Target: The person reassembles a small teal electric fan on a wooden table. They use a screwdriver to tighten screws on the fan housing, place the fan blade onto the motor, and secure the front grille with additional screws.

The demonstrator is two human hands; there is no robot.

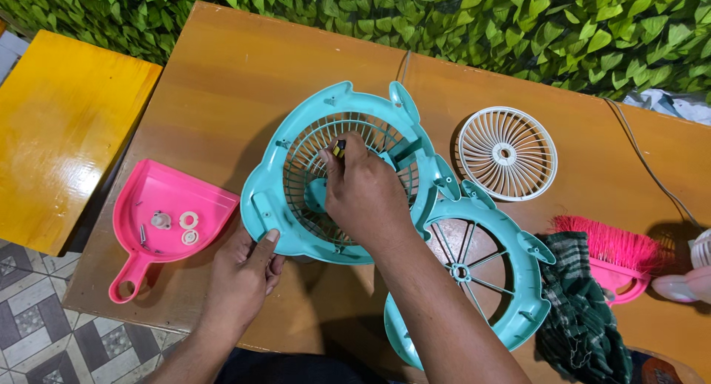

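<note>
Housing: teal fan shell (296,221) with a built-in grille, lying on the wooden table (222,80) near its front edge, tilted a little toward the person.
Left hand: left hand (244,269) grips the shell's lower rim, thumb on top, fingers curled underneath.
Right hand: right hand (363,191) reaches into the grille, fingers closed around a small tool with a yellow-and-black handle (339,148), likely a screwdriver; its tip is hidden.
Second shell: matching teal ring (511,280) with spokes lies just right of the first, overlapping its edge and reaching over the table's front.
White grille: round white grille (507,153) lies flat further back, apart from both shells.
Dustpan: pink dustpan (141,206) at the left serves as a parts tray; it holds a few screws (142,234), two white washers (189,219) and a small white knob-like piece (161,221).
Other items: pink brush (611,247) and dark checked cloth (578,302) at the right; a cable (652,169) runs across the table.
Risk, tool: judged from the grip, the tip could slip off and scratch or crack a thin rib if the shell rocks.
Risk, parts: a loosened screw could drop through the grille; the dustpan is shallow, so a nudge could scatter its contents.
Risk, ring: the overhanging ring could slide off if bumped.
</note>
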